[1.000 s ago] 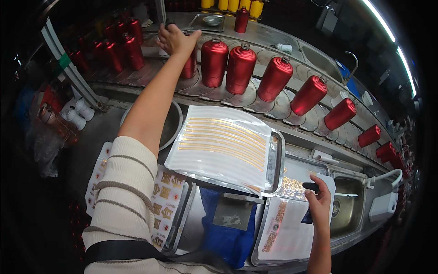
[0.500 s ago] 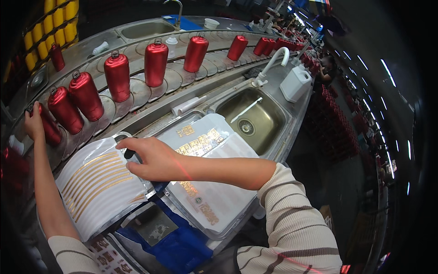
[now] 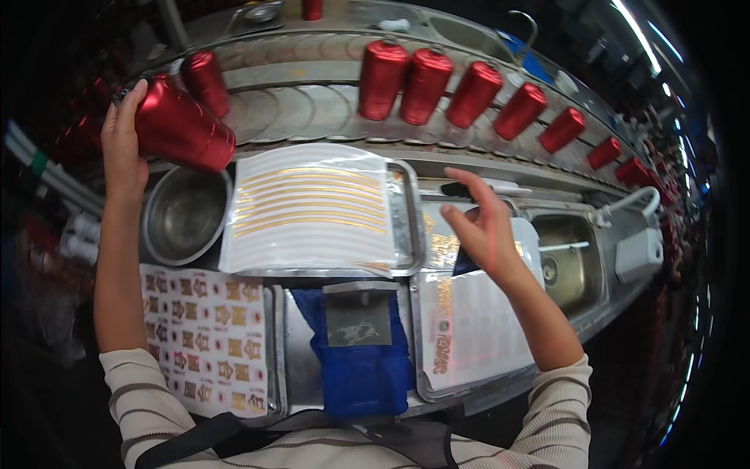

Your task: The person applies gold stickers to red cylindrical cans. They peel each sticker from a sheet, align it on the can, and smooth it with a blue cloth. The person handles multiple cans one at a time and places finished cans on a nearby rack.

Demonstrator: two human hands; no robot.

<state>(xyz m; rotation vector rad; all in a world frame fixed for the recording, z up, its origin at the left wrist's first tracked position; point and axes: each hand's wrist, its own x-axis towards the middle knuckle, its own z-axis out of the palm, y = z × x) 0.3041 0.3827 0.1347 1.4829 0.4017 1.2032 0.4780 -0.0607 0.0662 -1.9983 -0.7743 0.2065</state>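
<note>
My left hand (image 3: 125, 148) is closed around the neck end of a glossy red bottle (image 3: 183, 125). The bottle tilts, its base pointing down to the right above a round metal bowl (image 3: 185, 215). At the right, my right hand (image 3: 488, 230) is raised over a tray with a sheet of gold decals. Its thumb and forefinger are apart, with a black piece (image 3: 453, 189) of a tool between them; dark blue shows below the palm, and most of the tool is hidden. Between my hands lies a white sheet with curved gold strips (image 3: 312, 207) on a metal tray (image 3: 406, 215).
Red bottles (image 3: 383, 78) stand spaced along a track of round metal plates (image 3: 312, 109) behind the trays. Nearer me are a printed decal sheet (image 3: 203, 336) and a blue cloth (image 3: 363, 375). A sink (image 3: 574, 270), tap (image 3: 633, 205) and white jug (image 3: 641, 254) are at the right.
My left hand has lifted the red bottle off the track and tilted it. My right hand has moved from the gold-strip sheet to above the decal tray. The view has turned left.
</note>
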